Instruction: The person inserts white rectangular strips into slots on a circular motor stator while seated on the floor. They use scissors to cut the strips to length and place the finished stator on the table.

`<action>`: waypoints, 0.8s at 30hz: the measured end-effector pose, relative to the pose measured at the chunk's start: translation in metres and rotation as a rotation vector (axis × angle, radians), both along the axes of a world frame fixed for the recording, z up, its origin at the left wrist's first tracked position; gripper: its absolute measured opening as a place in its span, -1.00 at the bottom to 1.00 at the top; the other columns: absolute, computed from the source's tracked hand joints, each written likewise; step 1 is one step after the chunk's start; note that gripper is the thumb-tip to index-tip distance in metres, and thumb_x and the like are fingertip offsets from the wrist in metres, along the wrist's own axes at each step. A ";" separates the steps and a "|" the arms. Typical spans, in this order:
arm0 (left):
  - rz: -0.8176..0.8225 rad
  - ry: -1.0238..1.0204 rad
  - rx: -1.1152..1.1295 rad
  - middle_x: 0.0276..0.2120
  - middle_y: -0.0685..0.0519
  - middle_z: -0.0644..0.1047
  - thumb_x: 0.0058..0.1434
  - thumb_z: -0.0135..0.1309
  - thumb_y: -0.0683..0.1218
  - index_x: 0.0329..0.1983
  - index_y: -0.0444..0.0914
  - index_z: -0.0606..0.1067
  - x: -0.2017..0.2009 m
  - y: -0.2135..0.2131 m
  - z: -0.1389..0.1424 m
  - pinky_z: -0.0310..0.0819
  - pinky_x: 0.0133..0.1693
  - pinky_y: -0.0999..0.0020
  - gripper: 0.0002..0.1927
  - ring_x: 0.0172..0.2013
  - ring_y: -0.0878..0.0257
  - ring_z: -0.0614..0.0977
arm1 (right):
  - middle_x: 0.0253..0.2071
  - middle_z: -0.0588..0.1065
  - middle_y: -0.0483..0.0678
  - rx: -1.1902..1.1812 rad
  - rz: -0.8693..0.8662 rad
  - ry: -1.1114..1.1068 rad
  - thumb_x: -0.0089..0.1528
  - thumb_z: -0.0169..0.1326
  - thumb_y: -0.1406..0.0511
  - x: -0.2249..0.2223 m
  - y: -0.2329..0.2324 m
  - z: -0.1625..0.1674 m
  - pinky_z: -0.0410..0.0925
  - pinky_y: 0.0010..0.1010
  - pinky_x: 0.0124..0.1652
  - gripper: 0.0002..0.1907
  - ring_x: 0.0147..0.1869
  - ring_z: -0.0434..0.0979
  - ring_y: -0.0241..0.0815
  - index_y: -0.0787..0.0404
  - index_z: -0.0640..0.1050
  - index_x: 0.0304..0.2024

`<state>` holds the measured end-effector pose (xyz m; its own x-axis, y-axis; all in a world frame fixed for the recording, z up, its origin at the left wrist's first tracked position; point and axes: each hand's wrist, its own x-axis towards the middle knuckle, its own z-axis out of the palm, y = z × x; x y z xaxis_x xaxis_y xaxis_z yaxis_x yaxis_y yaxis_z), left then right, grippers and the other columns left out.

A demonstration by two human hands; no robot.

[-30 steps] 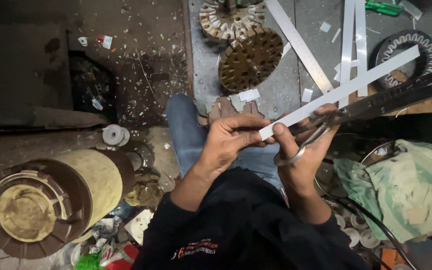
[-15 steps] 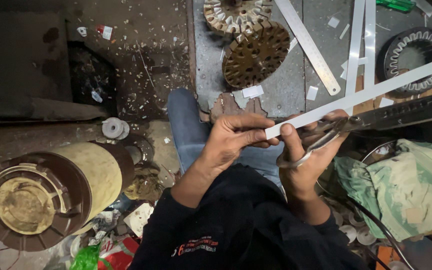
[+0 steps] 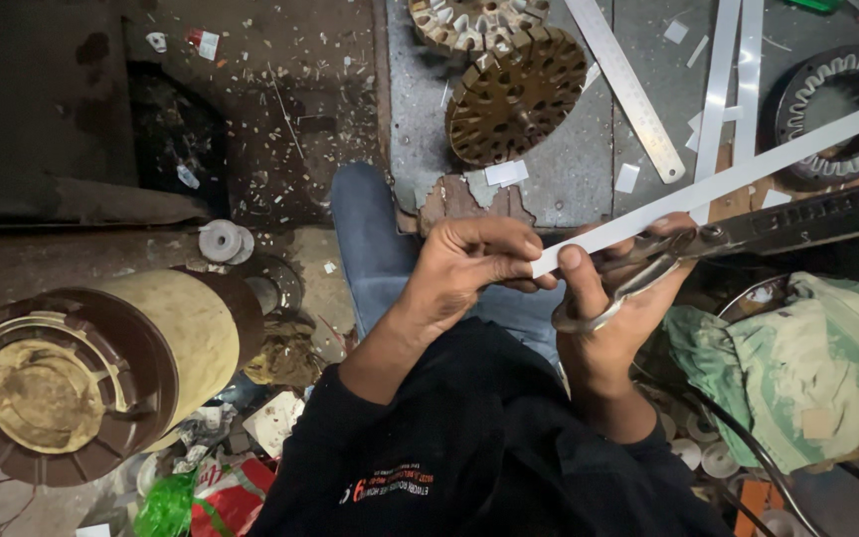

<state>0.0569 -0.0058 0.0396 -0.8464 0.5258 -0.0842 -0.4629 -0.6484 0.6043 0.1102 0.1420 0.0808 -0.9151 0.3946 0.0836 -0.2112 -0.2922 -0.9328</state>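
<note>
My left hand (image 3: 469,264) pinches the near end of a long white strip (image 3: 718,184) that runs up to the right. My right hand (image 3: 608,318) grips large metal scissors (image 3: 638,273), thumb through the handle loop, and their blades meet the strip just right of my left fingers. Both hands are over my lap, above my blue-trousered knee (image 3: 375,239).
On the grey floor slab lie two round slotted motor cores (image 3: 514,94), a steel ruler (image 3: 628,89), more white strips (image 3: 723,89) and small white offcuts. A ring-shaped stator (image 3: 842,109) is at top right, a cylindrical motor housing (image 3: 101,368) at left, a green cloth (image 3: 807,368) at right.
The view has shifted slightly. The white strip and the scissors have moved a little; my hands keep the same hold on both.
</note>
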 end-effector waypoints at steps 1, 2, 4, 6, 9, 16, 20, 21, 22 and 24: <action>0.000 -0.001 0.001 -0.17 -0.13 0.62 0.30 0.17 -0.34 -0.12 -0.40 0.60 0.000 0.000 -0.001 0.74 -0.09 0.26 -0.89 -0.16 0.05 0.74 | -0.16 0.28 -0.17 0.002 0.003 0.003 0.32 0.24 0.57 0.000 0.000 0.000 0.38 -0.50 -0.01 -0.37 -0.09 0.38 -0.34 0.08 0.16 0.20; -0.001 0.001 0.000 -0.17 -0.14 0.62 0.31 0.17 -0.34 -0.12 -0.40 0.61 0.000 0.000 -0.003 0.73 -0.10 0.26 -0.89 -0.16 0.04 0.74 | -0.16 0.28 -0.17 0.004 0.006 0.006 0.33 0.24 0.57 -0.001 -0.001 0.000 0.38 -0.50 -0.01 -0.38 -0.09 0.38 -0.33 0.08 0.16 0.20; -0.004 0.005 -0.004 -0.17 -0.14 0.62 0.31 0.17 -0.34 -0.10 -0.40 0.61 0.000 0.001 -0.006 0.72 -0.10 0.27 -0.88 -0.15 0.03 0.73 | -0.18 0.28 -0.18 0.017 -0.007 0.007 0.34 0.24 0.58 -0.002 -0.001 0.001 0.38 -0.51 0.00 -0.38 -0.09 0.38 -0.33 0.09 0.17 0.22; -0.013 -0.009 -0.015 -0.13 -0.16 0.62 0.33 0.18 -0.33 -0.05 -0.41 0.59 -0.001 0.000 -0.007 0.71 -0.08 0.23 -0.85 -0.12 0.02 0.73 | -0.18 0.27 -0.18 -0.002 -0.024 -0.003 0.34 0.24 0.58 -0.003 -0.002 0.001 0.37 -0.51 0.00 -0.36 -0.09 0.38 -0.33 0.10 0.16 0.23; -0.045 -0.064 0.127 -0.11 -0.18 0.63 0.36 0.14 -0.20 0.01 -0.43 0.57 -0.004 -0.001 -0.004 0.72 -0.03 0.18 -0.78 -0.09 0.01 0.74 | -0.13 0.30 -0.15 -0.017 -0.053 -0.045 0.30 0.25 0.57 -0.004 -0.003 0.001 0.39 -0.49 -0.01 -0.31 -0.04 0.43 -0.30 0.09 0.15 0.28; 0.215 0.041 -0.131 -0.11 -0.05 0.55 0.31 0.25 -0.31 0.36 -0.40 0.42 0.018 0.017 0.012 0.60 -0.10 0.37 -0.45 -0.17 0.25 0.64 | -0.15 0.34 -0.12 0.045 -0.060 -0.049 0.34 0.26 0.55 -0.007 -0.002 -0.011 0.39 -0.52 -0.14 -0.30 -0.09 0.45 -0.31 0.09 0.14 0.31; 0.365 0.032 -0.254 -0.08 -0.09 0.61 0.36 0.22 -0.30 0.10 -0.53 0.56 0.020 0.032 0.008 0.66 -0.09 0.35 -0.72 -0.19 0.22 0.68 | -0.13 0.37 -0.09 0.196 -0.070 -0.023 0.38 0.27 0.57 -0.008 0.005 -0.032 0.36 -0.55 -0.11 -0.33 -0.11 0.43 -0.32 0.11 0.13 0.29; 0.383 0.033 -0.246 -0.10 -0.09 0.61 0.35 0.21 -0.30 0.08 -0.51 0.57 0.017 0.034 0.006 0.66 -0.10 0.35 -0.74 -0.20 0.22 0.69 | -0.13 0.40 -0.06 0.247 -0.043 -0.015 0.41 0.26 0.56 -0.009 0.012 -0.039 0.38 -0.54 -0.11 -0.32 -0.10 0.48 -0.30 0.11 0.12 0.32; 0.400 0.032 -0.237 -0.12 -0.08 0.62 0.35 0.21 -0.29 0.06 -0.50 0.57 0.015 0.035 0.005 0.67 -0.10 0.35 -0.75 -0.20 0.23 0.69 | -0.14 0.44 -0.04 0.298 -0.016 -0.010 0.43 0.25 0.55 -0.007 0.020 -0.047 0.41 -0.52 -0.11 -0.31 -0.09 0.53 -0.27 0.10 0.10 0.36; 0.405 0.000 -0.318 -0.19 -0.07 0.63 0.30 0.20 -0.30 0.09 -0.45 0.56 0.009 0.034 0.003 0.66 -0.16 0.39 -0.70 -0.26 0.26 0.68 | -0.16 0.54 -0.01 0.306 0.052 -0.038 0.38 0.12 0.47 0.004 0.041 -0.064 0.40 -0.54 -0.23 -0.24 -0.22 0.56 -0.29 0.10 -0.05 0.43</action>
<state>0.0658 0.0283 0.0422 -0.9769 0.1041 -0.1865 -0.2125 -0.5596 0.8010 0.1146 0.1829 0.0167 -0.9381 0.3091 0.1565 -0.1665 -0.0062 -0.9860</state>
